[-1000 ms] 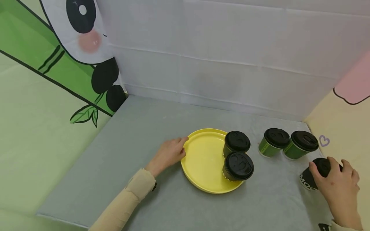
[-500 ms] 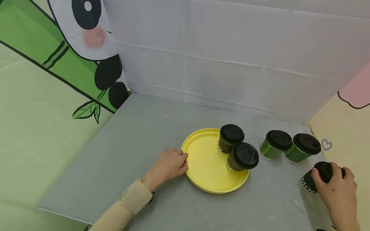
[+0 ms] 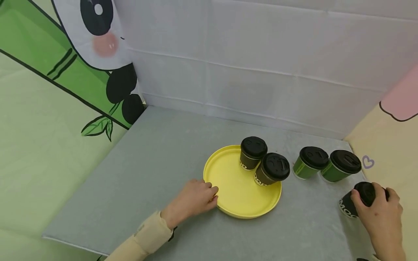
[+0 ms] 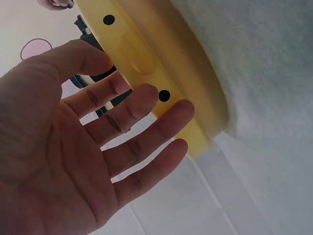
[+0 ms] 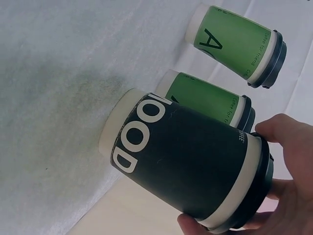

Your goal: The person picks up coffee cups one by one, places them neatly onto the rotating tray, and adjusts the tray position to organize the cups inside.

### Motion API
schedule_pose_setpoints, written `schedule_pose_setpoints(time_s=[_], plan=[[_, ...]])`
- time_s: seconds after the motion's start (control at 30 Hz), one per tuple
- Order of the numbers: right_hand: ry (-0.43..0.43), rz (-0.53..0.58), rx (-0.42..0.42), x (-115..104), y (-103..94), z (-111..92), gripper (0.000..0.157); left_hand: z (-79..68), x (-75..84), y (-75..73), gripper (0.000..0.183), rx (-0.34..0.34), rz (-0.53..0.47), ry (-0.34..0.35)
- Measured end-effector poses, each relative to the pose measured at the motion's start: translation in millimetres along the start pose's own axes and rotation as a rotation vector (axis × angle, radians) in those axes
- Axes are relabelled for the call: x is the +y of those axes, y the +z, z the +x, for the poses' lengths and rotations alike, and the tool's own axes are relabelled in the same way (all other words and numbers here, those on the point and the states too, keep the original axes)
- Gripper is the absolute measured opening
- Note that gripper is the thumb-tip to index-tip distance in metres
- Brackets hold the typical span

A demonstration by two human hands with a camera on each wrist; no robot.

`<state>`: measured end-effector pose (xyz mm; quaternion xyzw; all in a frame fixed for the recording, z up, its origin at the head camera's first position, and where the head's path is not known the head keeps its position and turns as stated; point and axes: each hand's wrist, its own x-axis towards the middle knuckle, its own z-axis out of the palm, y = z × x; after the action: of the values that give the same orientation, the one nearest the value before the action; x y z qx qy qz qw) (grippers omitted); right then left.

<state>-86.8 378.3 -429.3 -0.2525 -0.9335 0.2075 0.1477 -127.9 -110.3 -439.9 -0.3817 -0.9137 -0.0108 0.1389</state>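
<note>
My left hand [image 3: 192, 199] is at the near left rim of a round yellow plate [image 3: 235, 197]. In the left wrist view its loosely bent fingers touch the plate's side wall [image 4: 139, 54], marked with black dots. Two dark paper coffee cups with black lids, a rear one [image 3: 248, 159] and a front one [image 3: 269, 174], stand close together on the plate's back right. At the far right, my right hand [image 3: 380, 214] grips another black coffee cup [image 5: 181, 156] around its lid. White letters show low on that cup, which stands upright at the table surface.
Two green coffee cups with black lids, one left [image 3: 307, 165] and one right [image 3: 337, 168], stand side by side behind my right hand. A grey cloth [image 3: 156, 152] covers the table. A white sheet [image 3: 248, 72] rises along the back edge.
The plate has turned counterclockwise, carrying its two cups toward the back. My left hand has moved along the rim toward me. The right hand still holds its cup in nearly the same spot.
</note>
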Motion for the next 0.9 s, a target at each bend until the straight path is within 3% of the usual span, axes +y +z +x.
schedule_pose_setpoints(time_s=[0.17,0.33,0.47,0.67,0.8,0.9], plan=[[0.011,0.022,0.02,-0.3,-1.1,-3.2,0.068,-1.0,3.5,-4.2,0.023,-0.059,-0.061,0.006],[-0.039,0.079,0.092,-9.3,-3.5,-11.3,0.064,5.7,-9.0,-13.6,0.015,-0.125,-0.305,-0.002],[-0.142,0.14,0.172,-29.1,-6.9,-23.0,0.058,21.4,-29.6,-20.5,0.021,-0.048,-0.449,-0.064],[-0.282,0.235,0.166,-71.2,-16.7,-45.4,0.058,47.6,-61.5,-2.4,0.015,0.108,-0.381,-0.186],[-0.42,0.278,0.189,-100.3,-20.7,-62.4,0.058,60.7,-73.0,13.8,0.014,0.143,-0.296,-0.221],[-0.511,0.292,0.193,-117.6,-22.6,-74.6,0.059,69.1,-76.8,22.6,0.02,0.128,-0.256,-0.229]])
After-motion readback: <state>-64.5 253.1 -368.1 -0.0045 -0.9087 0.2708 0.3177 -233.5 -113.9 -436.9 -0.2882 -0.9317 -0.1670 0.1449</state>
